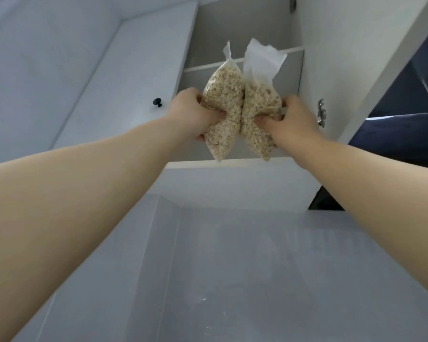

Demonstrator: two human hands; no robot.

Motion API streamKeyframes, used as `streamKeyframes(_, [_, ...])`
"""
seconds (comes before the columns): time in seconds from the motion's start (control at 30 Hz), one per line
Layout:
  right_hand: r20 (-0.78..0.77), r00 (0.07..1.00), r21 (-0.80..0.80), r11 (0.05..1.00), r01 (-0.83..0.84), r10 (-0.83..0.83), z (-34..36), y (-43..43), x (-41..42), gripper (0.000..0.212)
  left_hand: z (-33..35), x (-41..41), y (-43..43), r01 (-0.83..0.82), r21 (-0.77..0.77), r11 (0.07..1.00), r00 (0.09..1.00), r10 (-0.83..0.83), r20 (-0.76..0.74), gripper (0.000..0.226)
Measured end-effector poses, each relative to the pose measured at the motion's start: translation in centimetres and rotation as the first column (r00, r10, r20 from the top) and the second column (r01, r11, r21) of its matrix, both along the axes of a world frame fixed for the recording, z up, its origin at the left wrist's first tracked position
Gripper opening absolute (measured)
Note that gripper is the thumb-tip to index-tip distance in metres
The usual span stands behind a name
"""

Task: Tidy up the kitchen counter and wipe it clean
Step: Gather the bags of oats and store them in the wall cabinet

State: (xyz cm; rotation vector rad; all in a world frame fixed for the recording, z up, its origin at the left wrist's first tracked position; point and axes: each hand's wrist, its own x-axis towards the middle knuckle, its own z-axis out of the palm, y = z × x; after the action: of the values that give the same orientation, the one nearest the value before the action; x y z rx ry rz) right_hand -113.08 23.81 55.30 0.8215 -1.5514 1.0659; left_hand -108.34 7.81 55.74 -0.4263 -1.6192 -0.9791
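Both arms reach up toward an open white wall cupboard [235,40]. My left hand [193,117] grips a clear plastic bag of pale oat flakes [223,99]. A second, similar bag of oats [260,109] with a crumpled empty top is gripped by my right hand [294,122]. The two bags are upright and pressed side by side, just in front of the cupboard's lower opening. A white shelf [208,66] crosses the cupboard behind them. The kitchen counter is out of view.
The cupboard's door [356,58] stands open at the right, with a metal hinge [321,116] on its inner face. A closed white door with a black knob [157,102] is at the left. A pale grey wall [232,267] fills the lower frame. Something dark [405,134] lies at the right.
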Motion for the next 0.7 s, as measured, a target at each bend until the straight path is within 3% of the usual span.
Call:
streamKeyframes(0.17, [-0.071,0.991,-0.022,0.994,0.11,-0.111,1.9,1.5,-1.2,0.036,2.6,-1.7,2.0,-0.008,-0.027,1.0,0.999,0.007,-0.034,0.031])
streamKeyframes(0.37, [-0.028,0.962,0.05,0.961,0.273,-0.272,2.5,2.2,-4.4,0.037,3.3,-5.6,3.7,-0.231,-0.08,0.97,0.972,0.234,0.024,0.036])
streamKeyframes(0.5, [0.032,0.952,0.028,0.952,0.304,-0.304,2.9,2.1,-6.8,0.043,3.5,-8.0,3.7,-0.217,-0.108,0.97,0.974,0.222,0.038,0.025])
streamKeyframes(0.6, [0.089,0.954,-0.057,0.955,0.29,-0.285,3.5,1.9,-7.3,0.054,3.8,-9.0,3.8,-0.232,-0.128,0.964,0.973,0.231,-0.027,0.038])
streamKeyframes(0.7, [0.054,0.933,-0.076,0.93,0.359,-0.356,3.3,1.8,-7.3,0.061,3.3,-10.2,4.3,-0.168,-0.147,0.975,0.986,0.167,-0.02,0.045])
